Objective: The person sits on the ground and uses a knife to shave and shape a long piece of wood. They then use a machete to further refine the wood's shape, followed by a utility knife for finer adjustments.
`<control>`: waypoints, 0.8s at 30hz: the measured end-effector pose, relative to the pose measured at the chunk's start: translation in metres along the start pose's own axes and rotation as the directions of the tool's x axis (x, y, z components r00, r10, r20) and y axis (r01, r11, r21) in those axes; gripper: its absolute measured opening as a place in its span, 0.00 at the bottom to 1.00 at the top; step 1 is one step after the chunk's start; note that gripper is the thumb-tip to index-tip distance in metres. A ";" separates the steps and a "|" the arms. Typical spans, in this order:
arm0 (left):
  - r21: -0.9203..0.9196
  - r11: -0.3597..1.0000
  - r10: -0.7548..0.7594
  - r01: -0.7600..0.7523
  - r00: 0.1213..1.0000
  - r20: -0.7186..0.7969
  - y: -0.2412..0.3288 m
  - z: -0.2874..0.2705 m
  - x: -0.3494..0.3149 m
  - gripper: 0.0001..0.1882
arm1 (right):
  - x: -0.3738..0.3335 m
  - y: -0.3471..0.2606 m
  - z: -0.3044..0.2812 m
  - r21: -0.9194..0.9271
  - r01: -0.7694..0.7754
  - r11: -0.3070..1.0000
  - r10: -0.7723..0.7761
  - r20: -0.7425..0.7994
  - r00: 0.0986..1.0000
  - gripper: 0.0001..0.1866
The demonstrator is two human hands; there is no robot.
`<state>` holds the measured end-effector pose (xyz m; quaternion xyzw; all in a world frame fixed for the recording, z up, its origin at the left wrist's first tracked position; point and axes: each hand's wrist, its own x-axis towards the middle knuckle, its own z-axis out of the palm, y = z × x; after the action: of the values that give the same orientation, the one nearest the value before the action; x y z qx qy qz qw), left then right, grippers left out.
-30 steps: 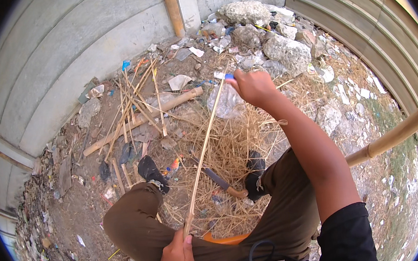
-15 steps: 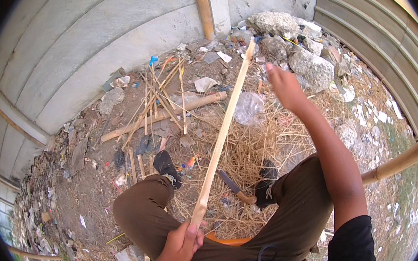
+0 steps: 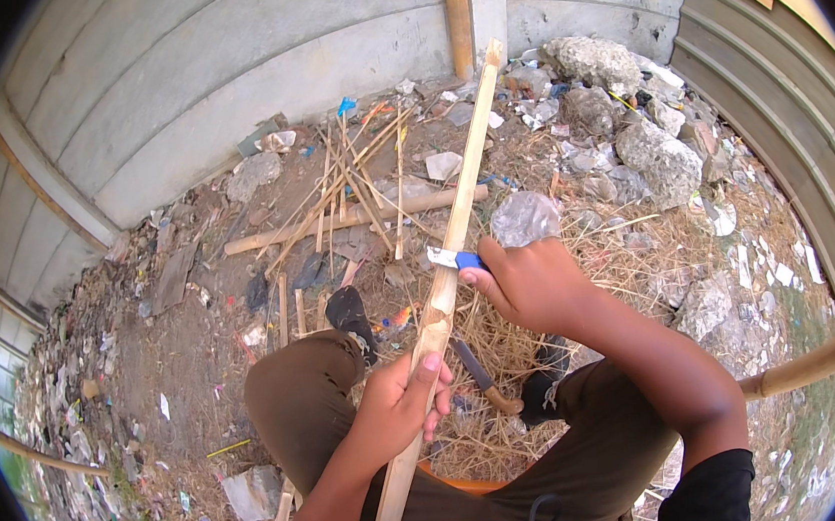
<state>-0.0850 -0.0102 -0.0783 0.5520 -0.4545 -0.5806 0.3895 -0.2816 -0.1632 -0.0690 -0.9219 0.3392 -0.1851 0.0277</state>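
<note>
My left hand (image 3: 406, 402) is closed round a long pale split-bamboo strip (image 3: 470, 175), which slants up and away from my lap. Farther along the strip, my right hand (image 3: 530, 280) grips a small knife by its blue handle (image 3: 471, 260). The short blade (image 3: 442, 257) lies across the strip, beyond a knobbly joint. A machete (image 3: 479, 375) with a dark blade and curved wooden handle lies on the ground between my feet.
Straw-like shavings (image 3: 484, 324) surround my feet. Thin sticks (image 3: 355, 181) lie crossed over a bamboo pole (image 3: 334, 224). Rocks (image 3: 654, 157) and litter line the foot of the concrete wall (image 3: 267, 54). Another bamboo pole (image 3: 818, 352) stretches in from the right.
My right hand has come down and inward, and the knife now meets the strip. My left hand sits higher in view. The strip stands steeper, and the whole view has shifted somewhat.
</note>
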 end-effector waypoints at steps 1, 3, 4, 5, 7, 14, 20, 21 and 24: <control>-0.005 1.000 -0.001 0.001 1.000 -0.003 0.002 0.000 -0.001 0.21 | -0.001 -0.004 -0.002 -0.025 0.038 0.999 -0.038 -0.002 0.999 0.24; -0.011 1.000 -0.017 0.017 1.000 -0.017 0.003 0.000 -0.004 0.21 | -0.003 -0.011 0.000 -0.043 0.069 0.997 -0.070 -0.009 0.998 0.23; -0.013 1.000 -0.024 0.024 0.999 -0.024 0.003 -0.001 -0.005 0.21 | -0.003 -0.014 0.001 -0.052 0.084 0.995 -0.085 -0.014 0.996 0.23; 0.005 1.000 -0.020 0.020 0.999 -0.034 0.002 -0.002 -0.006 0.21 | -0.002 -0.015 0.002 -0.067 0.084 0.994 -0.086 -0.019 0.996 0.23; 0.039 0.999 -0.011 0.013 0.999 -0.049 -0.002 -0.003 -0.009 0.22 | -0.002 -0.014 0.003 -0.098 0.082 0.992 -0.085 -0.026 0.996 0.23; 0.250 0.968 0.036 -0.001 0.990 -0.133 -0.003 -0.002 -0.012 0.21 | -0.001 -0.010 0.008 -0.164 0.103 0.981 -0.115 -0.067 0.991 0.26; 0.424 0.905 0.100 -0.016 0.979 -0.177 0.001 0.002 -0.016 0.19 | -0.001 -0.006 0.015 -0.242 0.106 0.964 -0.133 -0.098 0.986 0.27; 0.445 0.895 0.126 -0.033 0.976 -0.180 0.000 0.002 -0.017 0.19 | -0.001 -0.007 0.016 -0.242 0.107 0.964 -0.133 -0.094 0.987 0.27; 0.504 0.863 0.150 -0.030 0.968 -0.199 0.002 0.004 -0.021 0.18 | 0.002 -0.004 0.019 -0.234 0.042 0.971 -0.062 -0.079 0.995 0.25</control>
<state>-0.0875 0.0092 -0.0703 0.6754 -0.5655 -0.3565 0.3114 -0.2716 -0.1628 -0.0852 -0.9186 0.3352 -0.1842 -0.0994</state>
